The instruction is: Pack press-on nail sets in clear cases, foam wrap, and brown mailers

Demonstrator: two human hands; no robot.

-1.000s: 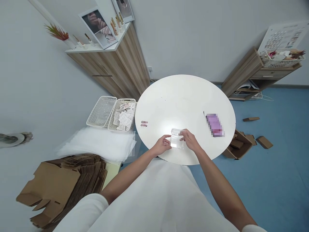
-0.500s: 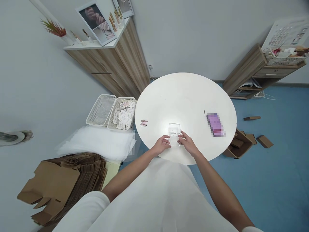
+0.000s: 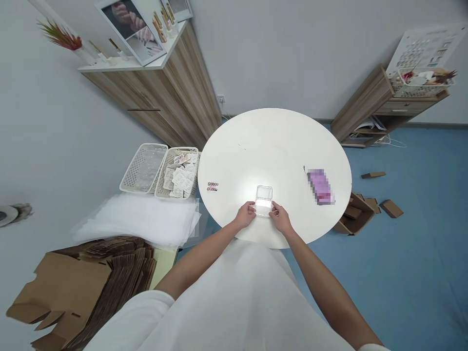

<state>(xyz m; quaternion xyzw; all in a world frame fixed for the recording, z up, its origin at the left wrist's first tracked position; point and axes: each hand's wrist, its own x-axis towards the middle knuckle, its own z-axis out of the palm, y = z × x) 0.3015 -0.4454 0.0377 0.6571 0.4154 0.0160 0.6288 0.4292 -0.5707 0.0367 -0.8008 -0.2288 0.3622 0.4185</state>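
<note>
A small clear plastic box [image 3: 263, 207] lies unfolded on the white round table [image 3: 274, 141], its lid half [image 3: 264, 192] tipped back on the far side. My left hand [image 3: 246, 215] pinches the near half by its left edge. At the right edge my right hand [image 3: 281, 219] has its fingers curled and pressed in. Bright glare covers the near half, so I cannot make out whether anything lies in it. Left of the hands is a small card with rows of dark red, nail-like pieces [image 3: 212, 186].
A blurred-out purple object [image 3: 321, 186] rests on the table's right side. White baskets [image 3: 142, 168] stand at the left, one holding paper cards [image 3: 181, 178]. Below them are translucent sheets [image 3: 139, 217] and stacked flat cardboard [image 3: 73, 287]. A cardboard box [image 3: 354, 214] sits on the floor.
My fingers have closed in on the sides of the clear box, and its near half now shows bright glare. The view has shifted a little, moving the surroundings left in the picture.
</note>
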